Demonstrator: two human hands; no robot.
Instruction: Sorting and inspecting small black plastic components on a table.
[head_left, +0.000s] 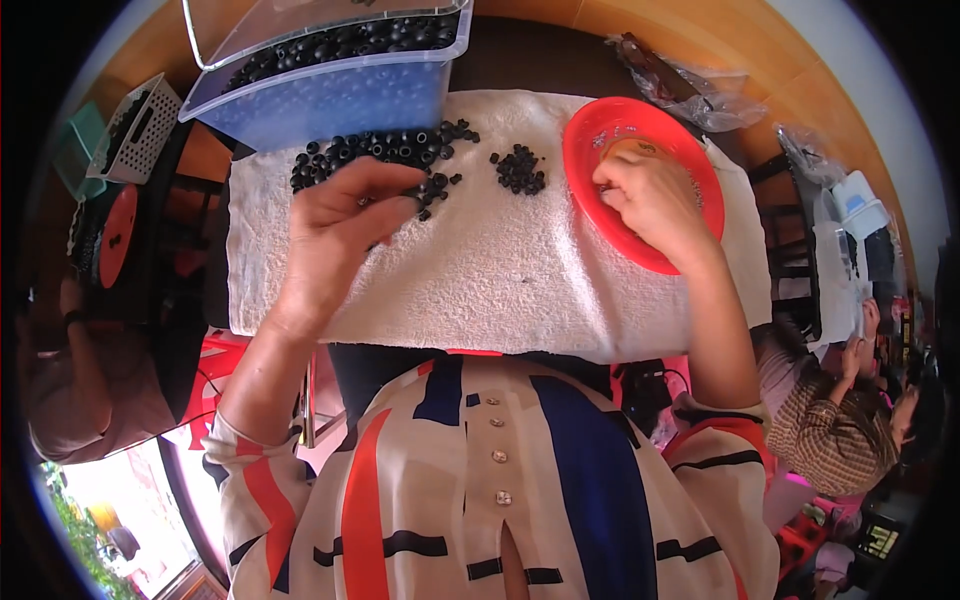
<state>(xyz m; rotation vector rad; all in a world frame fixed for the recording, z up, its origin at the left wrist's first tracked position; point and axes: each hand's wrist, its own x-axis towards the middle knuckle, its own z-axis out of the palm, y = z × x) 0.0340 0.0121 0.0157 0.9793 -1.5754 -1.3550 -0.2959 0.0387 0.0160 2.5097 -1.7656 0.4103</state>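
Note:
My left hand (350, 205) is raised over the towel, thumb and fingers pinched together. A small dark piece seems to show under its fingers, too small to tell. Just beyond it lies a spread of round black bead-like pieces with holes (400, 143). My right hand (652, 195) reaches into a red plastic basin (582, 165), fingers curled and closed together; what they hold is hidden. Tiny light bits lie in the basin near the fingertips, and a round tan thing (640, 146) is partly behind the hand. Between the hands sits a small heap of black pieces (521, 170).
A clear bluish bin (340, 105) full of black pieces stands at the far left on the table. A white towel (470, 270) covers the tabletop. Plastic bags (705, 95) lie at the far right. Other people sit at tables on the left and right (840, 420).

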